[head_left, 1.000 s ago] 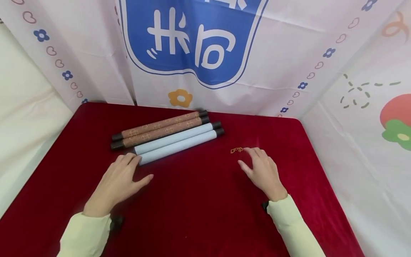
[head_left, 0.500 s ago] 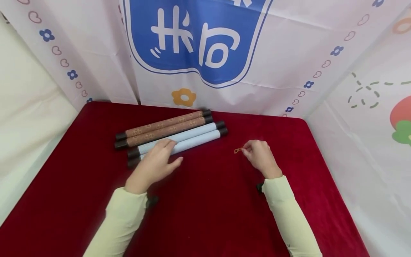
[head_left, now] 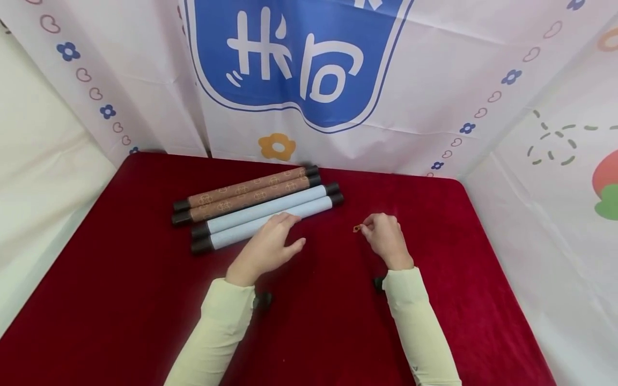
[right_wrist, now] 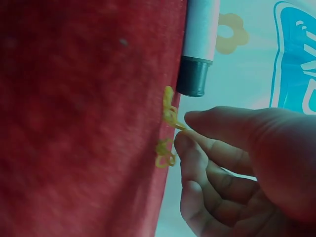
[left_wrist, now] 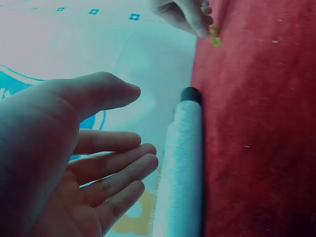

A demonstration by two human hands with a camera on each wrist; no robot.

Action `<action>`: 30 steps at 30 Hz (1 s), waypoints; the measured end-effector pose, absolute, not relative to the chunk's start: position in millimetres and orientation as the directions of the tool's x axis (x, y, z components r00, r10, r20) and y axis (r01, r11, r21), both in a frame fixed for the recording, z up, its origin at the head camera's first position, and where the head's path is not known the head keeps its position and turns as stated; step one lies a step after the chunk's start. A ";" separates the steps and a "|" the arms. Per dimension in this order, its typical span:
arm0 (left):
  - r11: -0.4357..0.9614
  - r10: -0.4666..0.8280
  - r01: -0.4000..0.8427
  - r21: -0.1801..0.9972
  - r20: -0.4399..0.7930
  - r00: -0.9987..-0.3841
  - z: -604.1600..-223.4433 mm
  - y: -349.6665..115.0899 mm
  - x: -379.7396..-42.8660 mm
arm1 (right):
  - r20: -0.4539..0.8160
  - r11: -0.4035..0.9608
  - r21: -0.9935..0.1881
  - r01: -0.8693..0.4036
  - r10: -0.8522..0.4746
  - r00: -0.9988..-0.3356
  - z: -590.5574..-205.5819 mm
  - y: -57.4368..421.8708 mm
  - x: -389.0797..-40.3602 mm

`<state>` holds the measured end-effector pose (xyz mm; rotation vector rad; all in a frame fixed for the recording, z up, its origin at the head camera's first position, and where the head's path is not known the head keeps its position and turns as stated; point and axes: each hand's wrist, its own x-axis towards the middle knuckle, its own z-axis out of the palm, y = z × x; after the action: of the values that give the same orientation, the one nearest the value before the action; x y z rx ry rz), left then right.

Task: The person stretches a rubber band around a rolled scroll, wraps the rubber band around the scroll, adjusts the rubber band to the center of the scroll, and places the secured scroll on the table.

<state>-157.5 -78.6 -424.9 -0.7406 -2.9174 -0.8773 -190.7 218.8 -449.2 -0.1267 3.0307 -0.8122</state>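
Observation:
My right hand [head_left: 386, 238] pinches yellow rubber bands [right_wrist: 169, 114] between thumb and index finger, low over the red cloth. They dangle in small tangled loops in the right wrist view, one bunch above the fingertips and another below. My left hand [head_left: 267, 246] has loosely extended fingers and holds nothing. In the head view its fingertips overlap the front one of two light blue scrolls [head_left: 232, 236] with black end caps. Thumb and fingers stand apart in the left wrist view, beside the scroll.
Behind the light blue scrolls lie two brown patterned scrolls [head_left: 241, 202], also black-capped, side by side. Red cloth [head_left: 309, 327] covers the table. A white printed curtain [head_left: 420, 96] rises along its back edge, with more fabric at both sides.
My right hand has closed its fingertips on the rubber bands and shifted slightly left. The left hand has travelled right along the light blue scrolls, uncovering their left ends.

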 end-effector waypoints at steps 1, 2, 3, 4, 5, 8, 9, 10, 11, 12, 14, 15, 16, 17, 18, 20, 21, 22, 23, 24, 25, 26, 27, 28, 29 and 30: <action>0.731 0.439 0.439 0.523 0.133 -0.888 -426.5 -78.2 -157.3 | 0.020 0.863 -0.500 -0.078 -0.078 -0.997 -450.4 218.8 -190.5; 0.731 0.440 0.437 0.524 0.128 -0.889 -427.8 -78.1 -157.1 | 0.024 0.862 -0.500 -0.079 -0.078 -0.997 -451.6 218.7 -190.7; 0.729 0.439 0.435 0.528 0.127 -0.889 -428.5 -78.0 -156.7 | 0.028 0.862 -0.501 -0.083 -0.080 -0.996 -452.1 218.4 -190.8; 0.727 0.438 0.433 0.533 0.125 -0.890 -429.0 -78.0 -156.6 | 0.031 0.861 -0.501 -0.088 -0.084 -0.996 -452.4 218.0 -191.0; 0.725 0.436 0.430 0.538 0.124 -0.891 -429.3 -78.2 -156.4 | 0.032 0.860 -0.503 -0.091 -0.086 -0.996 -452.4 217.4 -191.1; 0.721 0.433 0.424 0.549 0.120 -0.893 -429.8 -78.7 -156.4 | 0.029 0.851 -0.514 -0.104 -0.104 -0.994 -451.0 215.1 -191.6; 0.719 0.434 0.424 0.551 0.120 -0.893 -429.8 -78.8 -156.4 | 0.025 0.848 -0.519 -0.107 -0.110 -0.994 -449.8 214.4 -191.3; 0.716 0.436 0.426 0.553 0.122 -0.892 -430.3 -78.8 -156.9 | 0.020 0.844 -0.526 -0.108 -0.114 -0.993 -448.5 213.6 -191.0; 0.714 0.438 0.430 0.553 0.127 -0.890 -430.4 -78.9 -157.2 | 0.017 0.839 -0.532 -0.111 -0.120 -0.993 -447.0 213.0 -190.7; 0.710 0.440 0.436 0.553 0.134 -0.888 -430.4 -78.8 -157.6 | 0.014 0.833 -0.542 -0.112 -0.124 -0.992 -444.8 212.0 -189.9; 0.702 0.443 0.443 0.558 0.145 -0.885 -430.4 -78.7 -158.3 | 0.012 0.815 -0.567 -0.116 -0.133 -0.991 -439.6 209.9 -187.4; 0.698 0.445 0.447 0.559 0.151 -0.883 -430.3 -78.4 -158.7 | 0.014 0.804 -0.582 -0.120 -0.138 -0.990 -436.8 208.3 -185.9; 0.693 0.448 0.453 0.561 0.157 -0.880 -430.2 -78.1 -159.1 | 0.016 0.792 -0.597 -0.127 -0.146 -0.989 -434.2 206.9 -184.2; 0.689 0.450 0.457 0.563 0.163 -0.878 -429.7 -77.7 -159.2 | 0.021 0.781 -0.609 -0.136 -0.156 -0.988 -431.6 205.1 -182.3; 0.684 0.453 0.461 0.566 0.166 -0.876 -429.4 -77.1 -159.5 | 0.026 0.769 -0.623 -0.145 -0.165 -0.986 -428.5 202.7 -180.2; 0.674 0.456 0.467 0.572 0.175 -0.873 -428.8 -76.1 -159.5 | 0.037 0.752 -0.639 -0.165 -0.185 -0.982 -424.3 197.7 -176.3; 0.668 0.455 0.470 0.577 0.182 -0.871 -428.1 -75.6 -159.5 | 0.043 0.744 -0.644 -0.177 -0.196 -0.980 -422.4 195.0 -174.4; 0.663 0.453 0.472 0.581 0.191 -0.871 -427.3 -75.1 -159.3 | 0.052 0.737 -0.648 -0.191 -0.207 -0.977 -420.7 192.3 -172.7; 0.656 0.450 0.475 0.586 0.200 -0.870 -426.4 -74.5 -159.2 | 0.063 0.731 -0.651 -0.207 -0.219 -0.974 -418.9 189.2 -171.0; 0.650 0.447 0.477 0.592 0.211 -0.869 -425.7 -74.0 -159.1 | 0.073 0.723 -0.654 -0.222 -0.232 -0.970 -417.5 186.4 -169.2; 0.644 0.443 0.480 0.595 0.222 -0.869 -425.1 -73.4 -159.0 | 0.083 0.716 -0.656 -0.239 -0.247 -0.966 -416.5 183.7 -167.5; 0.637 0.441 0.485 0.599 0.232 -0.867 -424.7 -72.8 -158.8 | 0.093 0.706 -0.660 -0.257 -0.262 -0.961 -415.5 181.1 -165.7; 0.630 0.441 0.489 0.603 0.241 -0.865 -423.9 -71.9 -158.7 | 0.104 0.697 -0.663 -0.274 -0.277 -0.955 -414.9 178.8 -164.0; 0.624 0.443 0.496 0.604 0.250 -0.861 -423.8 -71.0 -158.4 | 0.114 0.688 -0.665 -0.291 -0.292 -0.950 -414.3 176.6 -162.2; 0.616 0.445 0.502 0.607 0.257 -0.858 -423.9 -70.0 -158.0 | 0.120 0.679 -0.668 -0.304 -0.305 -0.945 -414.0 174.7 -160.4; 0.608 0.449 0.508 0.610 0.264 -0.854 -424.0 -69.0 -157.6 | 0.127 0.672 -0.669 -0.318 -0.318 -0.940 -413.9 172.8 -158.7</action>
<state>-157.6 -69.0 -424.0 -0.8170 -2.7411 -1.0806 -158.7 172.8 -413.9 -0.5462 2.8727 -1.1492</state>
